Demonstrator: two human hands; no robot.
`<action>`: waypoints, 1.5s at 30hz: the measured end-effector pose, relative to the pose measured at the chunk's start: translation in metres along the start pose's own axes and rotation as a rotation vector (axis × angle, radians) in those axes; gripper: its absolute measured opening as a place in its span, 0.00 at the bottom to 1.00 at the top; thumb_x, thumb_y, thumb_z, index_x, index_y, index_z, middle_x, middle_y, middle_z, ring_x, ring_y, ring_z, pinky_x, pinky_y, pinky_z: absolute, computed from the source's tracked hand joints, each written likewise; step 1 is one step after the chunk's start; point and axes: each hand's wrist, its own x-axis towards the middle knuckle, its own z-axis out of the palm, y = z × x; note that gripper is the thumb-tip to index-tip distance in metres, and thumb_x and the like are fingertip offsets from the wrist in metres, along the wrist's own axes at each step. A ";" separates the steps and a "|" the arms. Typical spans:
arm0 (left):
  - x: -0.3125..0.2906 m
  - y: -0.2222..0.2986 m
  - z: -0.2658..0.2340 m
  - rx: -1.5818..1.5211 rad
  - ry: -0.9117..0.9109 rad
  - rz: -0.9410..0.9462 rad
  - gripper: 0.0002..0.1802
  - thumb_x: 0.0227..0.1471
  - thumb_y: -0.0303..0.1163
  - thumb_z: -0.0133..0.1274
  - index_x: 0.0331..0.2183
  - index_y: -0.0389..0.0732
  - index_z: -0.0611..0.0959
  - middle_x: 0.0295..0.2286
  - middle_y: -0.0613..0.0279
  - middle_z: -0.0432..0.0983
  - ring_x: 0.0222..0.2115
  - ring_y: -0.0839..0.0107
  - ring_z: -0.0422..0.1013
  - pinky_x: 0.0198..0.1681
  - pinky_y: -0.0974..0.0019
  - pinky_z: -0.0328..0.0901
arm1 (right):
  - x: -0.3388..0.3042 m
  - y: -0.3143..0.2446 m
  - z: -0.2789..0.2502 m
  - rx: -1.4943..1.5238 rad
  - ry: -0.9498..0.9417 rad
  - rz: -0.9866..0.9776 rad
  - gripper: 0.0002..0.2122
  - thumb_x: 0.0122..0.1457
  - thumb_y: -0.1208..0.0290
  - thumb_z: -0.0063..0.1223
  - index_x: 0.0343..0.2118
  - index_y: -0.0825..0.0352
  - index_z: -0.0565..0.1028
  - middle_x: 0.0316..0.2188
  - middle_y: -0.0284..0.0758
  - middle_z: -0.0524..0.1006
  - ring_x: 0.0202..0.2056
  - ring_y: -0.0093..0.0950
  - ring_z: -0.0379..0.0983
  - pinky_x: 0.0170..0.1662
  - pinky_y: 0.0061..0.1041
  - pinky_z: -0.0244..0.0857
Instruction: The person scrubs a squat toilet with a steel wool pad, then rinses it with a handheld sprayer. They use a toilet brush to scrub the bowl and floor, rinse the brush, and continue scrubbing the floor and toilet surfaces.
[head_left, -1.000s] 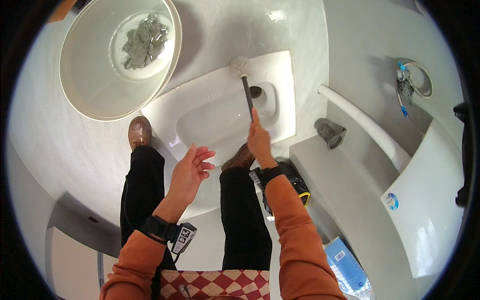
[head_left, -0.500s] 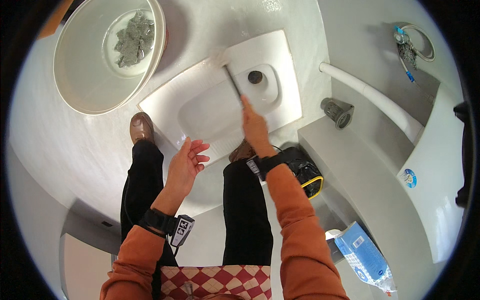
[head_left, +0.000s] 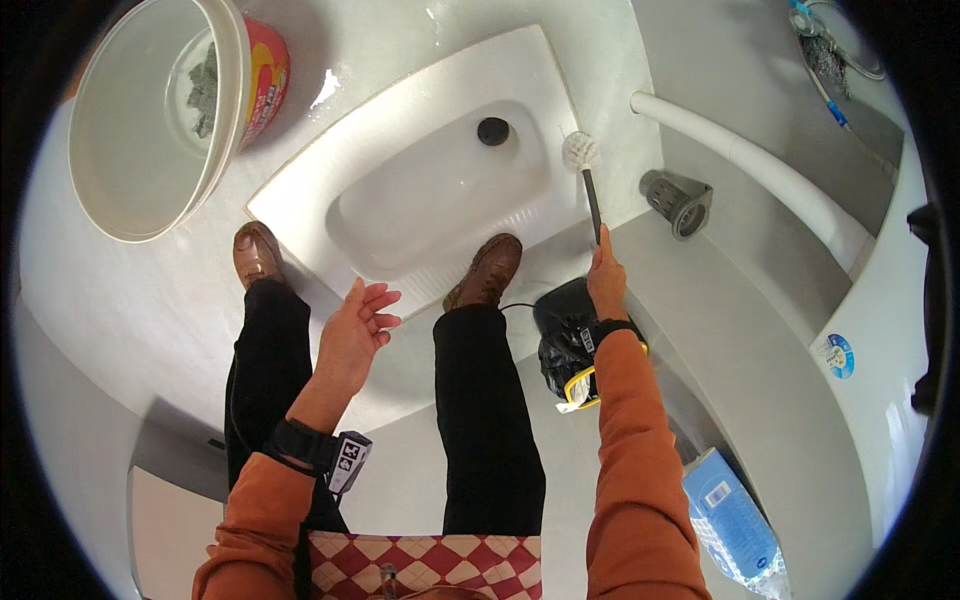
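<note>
Left hand point(head_left: 355, 335) is loose with nothing in it, fingers a bit bent, and right hand point(head_left: 607, 282) is closed in a grip. A long, shiny white squat toilet pan point(head_left: 430, 195) lies in front, with the left hand by its near edge. Near its far left corner is a big, round, whitish plastic tub point(head_left: 125, 140). Past the near right corner is a black bin with a yellow ring point(head_left: 567, 318). Right hand holds the thin black handle of a white, round-headed bristle brush point(head_left: 590, 190). Its head is at the pan's right edge; I can't tell if they touch.
</note>
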 end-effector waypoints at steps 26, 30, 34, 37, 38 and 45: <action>-0.008 0.013 -0.009 -0.160 -0.071 -0.008 0.21 0.55 0.47 0.38 0.38 0.40 0.72 0.35 0.61 0.72 0.26 0.76 0.66 0.28 0.74 0.58 | -0.022 0.017 0.021 1.201 -0.149 0.891 0.22 0.60 0.66 0.34 0.58 0.51 0.51 0.09 0.26 0.53 0.08 0.20 0.47 0.11 0.20 0.42; -0.012 0.027 -0.019 -0.193 -0.098 0.011 0.21 0.55 0.48 0.38 0.38 0.39 0.72 0.34 0.61 0.72 0.26 0.76 0.66 0.28 0.75 0.59 | -0.028 -0.021 0.052 1.302 -0.192 1.015 0.06 0.60 0.61 0.34 0.37 0.54 0.61 0.10 0.26 0.51 0.09 0.20 0.47 0.12 0.23 0.42; -0.017 0.041 -0.030 -0.209 -0.163 -0.015 0.19 0.55 0.47 0.40 0.37 0.42 0.72 0.34 0.65 0.71 0.26 0.77 0.65 0.29 0.75 0.59 | -0.065 -0.052 0.045 1.185 -0.432 0.855 0.25 0.59 0.63 0.37 0.58 0.41 0.45 0.11 0.25 0.52 0.10 0.19 0.50 0.12 0.18 0.43; -0.016 0.051 -0.043 -0.125 -0.188 0.014 0.19 0.55 0.47 0.40 0.38 0.42 0.72 0.34 0.65 0.71 0.26 0.77 0.65 0.29 0.75 0.59 | -0.085 -0.053 0.005 1.302 -0.515 0.840 0.21 0.60 0.68 0.33 0.57 0.50 0.51 0.13 0.28 0.59 0.10 0.18 0.53 0.10 0.19 0.46; -0.015 0.052 -0.048 -0.090 -0.143 -0.006 0.19 0.55 0.47 0.39 0.38 0.41 0.72 0.34 0.64 0.72 0.26 0.77 0.66 0.29 0.75 0.59 | -0.088 -0.054 -0.007 1.316 -0.491 0.828 0.21 0.60 0.67 0.33 0.57 0.49 0.51 0.13 0.27 0.59 0.10 0.17 0.53 0.09 0.18 0.46; -0.014 0.017 -0.068 -0.124 -0.119 -0.125 0.21 0.55 0.47 0.38 0.38 0.39 0.72 0.34 0.60 0.73 0.27 0.76 0.67 0.27 0.75 0.59 | -0.070 -0.036 -0.009 1.097 -0.296 0.948 0.23 0.60 0.64 0.33 0.58 0.47 0.47 0.14 0.28 0.58 0.10 0.17 0.50 0.11 0.16 0.46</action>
